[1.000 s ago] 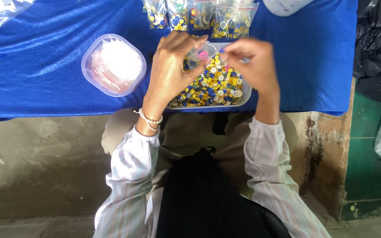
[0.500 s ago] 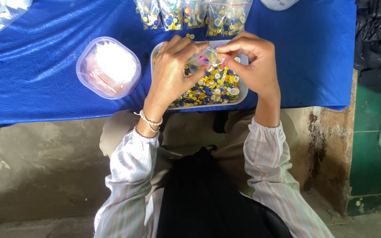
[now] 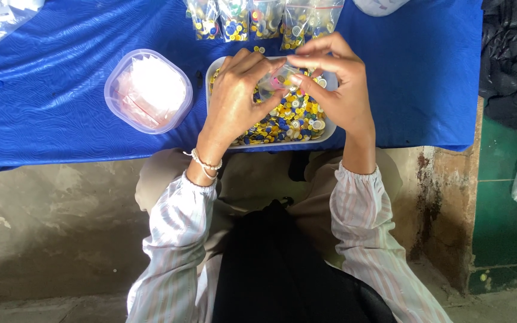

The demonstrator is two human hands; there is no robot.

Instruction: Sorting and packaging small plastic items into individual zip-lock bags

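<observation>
Both hands meet over the rectangular tray of buttons [image 3: 270,139], and between them sits a small clear bag [image 3: 275,81] — the left hand [image 3: 234,98] pinches its near side with fingers curled in a narrow grip, while the right hand [image 3: 336,90] holds the other edge between thumb and forefinger, its remaining fingers arched above. Held this way, right over the tray, the bag's mouth seems to be kept spread, and anything that slips out would likely fall back among the yellow, blue and white buttons rather than onto the blue cloth [image 3: 55,119] covering the surface. A round clear tub of empty bags [image 3: 148,91] stands just beside the tray on the left-hand side, within easy reach, and a row of filled bags [image 3: 258,21] lies at the far edge, out of the way. Compared with a second ago, the hands have drawn closer together — then they stood somewhat apart with the bag stretched between them; now the fingertips nearly touch. The tray and tub keep the same places relative to each other.
</observation>
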